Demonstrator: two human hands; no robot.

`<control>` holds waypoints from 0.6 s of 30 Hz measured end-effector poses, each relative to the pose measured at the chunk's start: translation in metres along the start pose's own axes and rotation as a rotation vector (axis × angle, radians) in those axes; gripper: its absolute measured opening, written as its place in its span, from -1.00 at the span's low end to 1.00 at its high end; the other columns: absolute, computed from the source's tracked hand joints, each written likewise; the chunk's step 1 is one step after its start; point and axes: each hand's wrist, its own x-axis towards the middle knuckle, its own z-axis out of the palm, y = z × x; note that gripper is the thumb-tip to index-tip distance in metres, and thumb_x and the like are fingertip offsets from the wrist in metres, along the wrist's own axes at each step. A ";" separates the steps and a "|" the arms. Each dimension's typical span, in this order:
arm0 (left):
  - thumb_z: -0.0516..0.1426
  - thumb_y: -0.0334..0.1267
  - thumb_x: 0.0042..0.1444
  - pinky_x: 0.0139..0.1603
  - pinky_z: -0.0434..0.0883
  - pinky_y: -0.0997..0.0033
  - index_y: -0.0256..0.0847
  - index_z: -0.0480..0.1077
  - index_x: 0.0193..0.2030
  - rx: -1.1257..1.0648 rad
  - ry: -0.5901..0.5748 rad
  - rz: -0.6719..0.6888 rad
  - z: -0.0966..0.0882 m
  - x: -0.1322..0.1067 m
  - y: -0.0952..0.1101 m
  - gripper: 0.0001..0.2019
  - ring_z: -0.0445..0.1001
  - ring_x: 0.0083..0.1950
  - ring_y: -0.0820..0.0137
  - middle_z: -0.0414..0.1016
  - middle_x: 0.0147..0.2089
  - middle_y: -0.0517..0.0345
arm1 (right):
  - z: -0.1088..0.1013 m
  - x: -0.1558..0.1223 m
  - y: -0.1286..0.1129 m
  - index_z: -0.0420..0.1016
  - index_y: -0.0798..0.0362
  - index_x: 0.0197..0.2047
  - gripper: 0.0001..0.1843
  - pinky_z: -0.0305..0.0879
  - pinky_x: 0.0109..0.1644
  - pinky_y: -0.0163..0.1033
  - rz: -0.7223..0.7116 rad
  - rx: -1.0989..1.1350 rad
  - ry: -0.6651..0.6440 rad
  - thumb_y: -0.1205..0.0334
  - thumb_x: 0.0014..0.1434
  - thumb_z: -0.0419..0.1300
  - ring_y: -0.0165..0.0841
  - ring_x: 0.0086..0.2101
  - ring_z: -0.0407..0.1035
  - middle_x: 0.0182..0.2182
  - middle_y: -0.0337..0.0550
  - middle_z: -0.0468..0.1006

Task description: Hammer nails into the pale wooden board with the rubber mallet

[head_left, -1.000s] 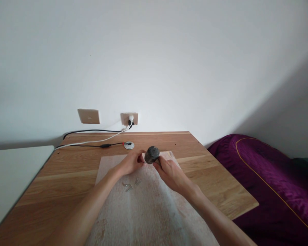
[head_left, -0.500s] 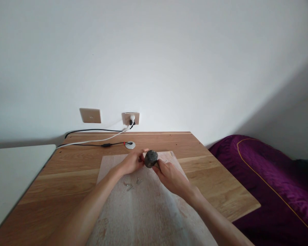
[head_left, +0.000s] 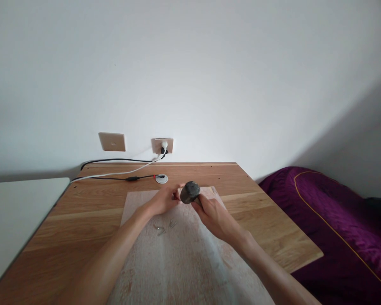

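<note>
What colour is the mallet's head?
The mallet head is dark grey, best seen in the head view.

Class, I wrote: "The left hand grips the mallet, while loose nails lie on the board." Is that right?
Not quite: the right hand grips the mallet, as the head view shows. The loose nails do lie on the board.

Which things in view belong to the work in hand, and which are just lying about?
Part of the work:
dark grey, cylindrical-headed mallet in the right hand
pale, worn, flat wooden board
thin silvery metal pieces, probably nails, on the board

Just lying about:
slim white cable
slim black cables
purple fabric cover with yellow piping
</note>
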 end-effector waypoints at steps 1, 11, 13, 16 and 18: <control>0.17 -0.50 -0.01 -0.28 0.29 0.47 -0.22 0.51 -0.09 -0.005 -0.007 -0.009 0.000 0.000 -0.001 -0.69 0.37 -0.37 0.45 0.43 -0.43 0.29 | -0.001 0.000 0.000 0.43 0.03 -0.12 -0.72 0.09 -0.32 -0.23 -0.003 0.020 0.026 0.15 0.51 -0.07 -0.24 -0.31 0.56 -0.33 -0.07 0.67; 0.19 -0.46 0.01 -0.25 0.34 0.44 -0.25 0.40 0.26 -0.005 -0.023 -0.055 0.000 0.000 -0.006 -0.40 0.45 -0.34 0.40 0.53 -0.38 0.25 | -0.008 -0.004 0.003 0.40 0.02 -0.20 -0.73 0.13 -0.30 -0.24 0.005 0.060 0.042 0.17 0.48 -0.04 -0.22 -0.30 0.53 -0.36 -0.07 0.63; 0.22 -0.47 -0.01 -0.24 0.34 0.42 -0.27 0.44 0.20 -0.013 -0.025 -0.068 0.000 0.000 -0.004 -0.44 0.44 -0.35 0.41 0.53 -0.40 0.26 | -0.012 -0.005 0.001 0.39 0.01 -0.17 -0.73 0.15 -0.28 -0.26 -0.006 0.107 0.100 0.13 0.49 -0.06 -0.25 -0.30 0.53 -0.34 -0.10 0.62; 0.18 -0.51 -0.01 -0.25 0.33 0.45 -0.28 0.50 0.07 -0.028 -0.017 -0.032 0.000 0.001 -0.002 -0.55 0.43 -0.35 0.41 0.51 -0.40 0.25 | -0.008 -0.003 0.000 0.41 0.03 -0.11 -0.73 0.14 -0.29 -0.26 -0.012 0.081 0.071 0.15 0.50 -0.07 -0.24 -0.29 0.54 -0.33 -0.09 0.63; 0.14 -0.52 -0.01 -0.27 0.32 0.46 -0.26 0.50 0.07 -0.016 -0.006 0.000 0.000 0.000 -0.002 -0.54 0.44 -0.34 0.41 0.51 -0.39 0.24 | -0.003 -0.002 0.001 0.43 0.05 -0.15 -0.74 0.12 -0.31 -0.25 -0.001 0.019 -0.008 0.19 0.48 -0.04 -0.23 -0.31 0.54 -0.36 -0.06 0.64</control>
